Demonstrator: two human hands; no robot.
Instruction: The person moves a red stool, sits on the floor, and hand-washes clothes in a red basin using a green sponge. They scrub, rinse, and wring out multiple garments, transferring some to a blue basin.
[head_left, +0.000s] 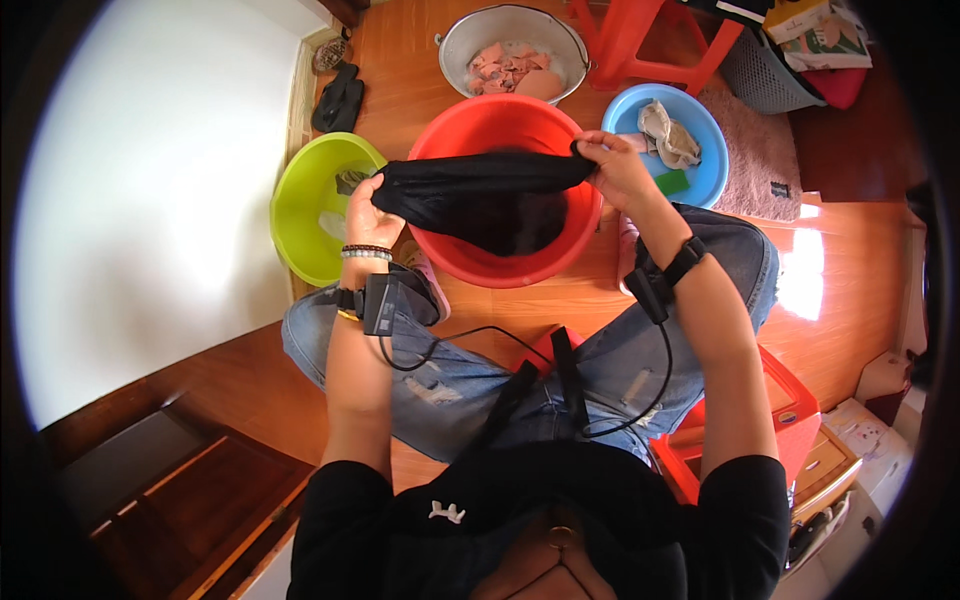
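A piece of black cloth (480, 180) is stretched sideways above a red plastic basin (502, 277) between my knees. My left hand (373, 214) grips its left end, near the rim of a lime-green basin (281, 217). The cloth's right end is pinched in my right hand (615, 169), beside a light-blue basin (720, 161). Dark material shows low inside the red basin; where the hanging cloth ends and that begins is hard to tell. Cloth pieces (349, 182) lie in the green basin. The blue one holds a pale cloth (670, 136) and a green block (671, 182).
Beyond the red basin stands a metal bucket (452, 56) with pink cloths (510, 67) in sudsy water. A red plastic stool (619, 52), a grey basket (765, 75) and a pink mat (757, 157) are at upper right. Black slippers (339, 101) lie by the white wall (172, 180).
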